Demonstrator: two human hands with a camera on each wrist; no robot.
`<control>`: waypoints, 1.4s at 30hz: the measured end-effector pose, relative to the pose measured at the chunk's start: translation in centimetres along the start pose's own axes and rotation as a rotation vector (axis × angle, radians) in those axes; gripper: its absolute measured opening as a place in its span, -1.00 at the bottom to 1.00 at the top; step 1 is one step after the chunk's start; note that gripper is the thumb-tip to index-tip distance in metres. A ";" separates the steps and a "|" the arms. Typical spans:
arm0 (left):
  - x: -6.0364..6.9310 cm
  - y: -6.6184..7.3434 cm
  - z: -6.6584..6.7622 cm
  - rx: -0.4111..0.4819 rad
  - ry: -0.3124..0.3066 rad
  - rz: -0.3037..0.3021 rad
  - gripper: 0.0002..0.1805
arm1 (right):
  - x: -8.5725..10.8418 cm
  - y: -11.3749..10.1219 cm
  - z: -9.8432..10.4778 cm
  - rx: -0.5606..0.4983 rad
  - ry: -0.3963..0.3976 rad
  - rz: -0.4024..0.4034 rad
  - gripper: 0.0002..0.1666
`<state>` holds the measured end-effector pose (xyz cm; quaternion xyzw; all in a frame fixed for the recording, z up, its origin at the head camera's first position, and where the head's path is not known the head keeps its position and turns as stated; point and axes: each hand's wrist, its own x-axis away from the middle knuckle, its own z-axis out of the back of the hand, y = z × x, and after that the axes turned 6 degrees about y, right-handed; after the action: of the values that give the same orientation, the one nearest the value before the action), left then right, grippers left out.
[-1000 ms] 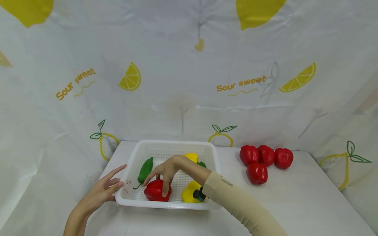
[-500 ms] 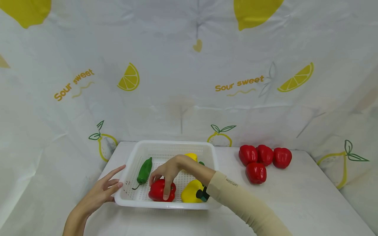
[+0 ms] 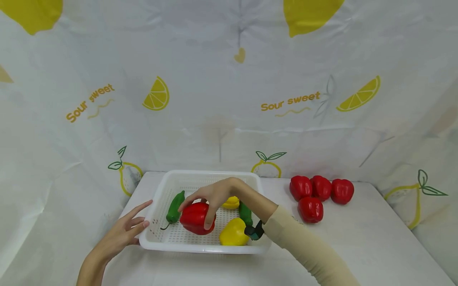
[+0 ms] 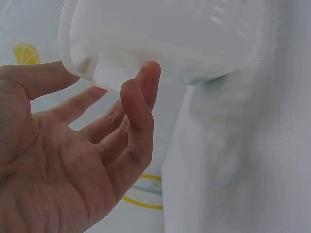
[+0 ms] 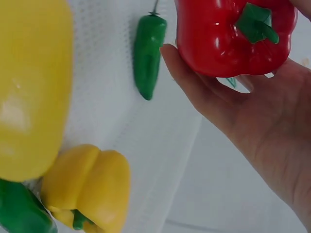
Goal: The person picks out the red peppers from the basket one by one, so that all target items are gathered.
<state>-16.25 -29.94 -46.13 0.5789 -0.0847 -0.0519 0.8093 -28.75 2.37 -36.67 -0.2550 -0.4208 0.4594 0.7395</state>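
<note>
My right hand (image 3: 211, 196) grips a red bell pepper (image 3: 196, 219) from above, holding it over the floor of a white plastic basket (image 3: 200, 249). In the right wrist view the red bell pepper (image 5: 218, 39) shows its green stem. A long green pepper (image 3: 175, 207) lies at the left in the basket. To the right are two yellow bell peppers, one near (image 3: 232, 232) and one far (image 3: 230, 203), and another green pepper (image 3: 245, 214). With its fingers loosely extended, my left hand (image 3: 121, 234) touches the basket's left end; the left wrist view shows a digit at the rim (image 4: 65, 39).
Several red bell peppers (image 3: 310, 209) stand grouped on the white table (image 3: 358, 238), to the right of the basket. Behind the table hangs a white cloth (image 3: 214, 131) printed with lemons.
My right hand has raised the red bell pepper off the basket floor and moved it slightly right. The far yellow and right green peppers are less covered. My left hand stays put.
</note>
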 end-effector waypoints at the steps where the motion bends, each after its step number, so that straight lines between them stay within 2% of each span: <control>1: 0.0 0.0 0.0 0.001 -0.001 0.000 -0.22 | 0.4 -0.1 0.2 0.000 0.018 0.014 0.06; 6: -0.1 -0.1 0.1 0.005 -0.002 0.002 -0.22 | 2.6 -0.3 0.7 -0.019 0.099 0.084 0.05; 15: -0.1 -0.2 0.1 0.004 -0.020 -0.013 -0.22 | 6.7 -0.3 1.1 -0.148 0.204 0.204 0.09; 19: -0.1 -0.1 0.0 -0.005 -0.007 0.002 -0.21 | 8.7 0.0 1.1 -0.160 0.243 0.253 0.09; 24: -0.1 -0.1 -0.1 -0.008 0.000 0.008 -0.20 | 11.3 0.9 0.8 -0.154 0.332 0.291 0.06; 28: -0.2 -0.2 0.0 -0.010 0.003 0.001 -0.21 | 12.8 1.8 0.3 -0.188 0.380 0.290 0.06; 36: -0.2 -0.2 0.0 -0.011 0.008 0.016 -0.20 | 14.9 3.7 -0.8 -0.299 0.399 0.295 0.02; 42: -0.3 -0.2 0.0 -0.010 0.008 0.016 -0.20 | 16.4 4.2 -1.9 -0.286 0.563 0.186 -0.12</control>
<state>-16.51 -29.96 -46.37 0.5742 -0.0855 -0.0436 0.8130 -25.43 18.95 -34.54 -0.5105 -0.2351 0.3727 0.7383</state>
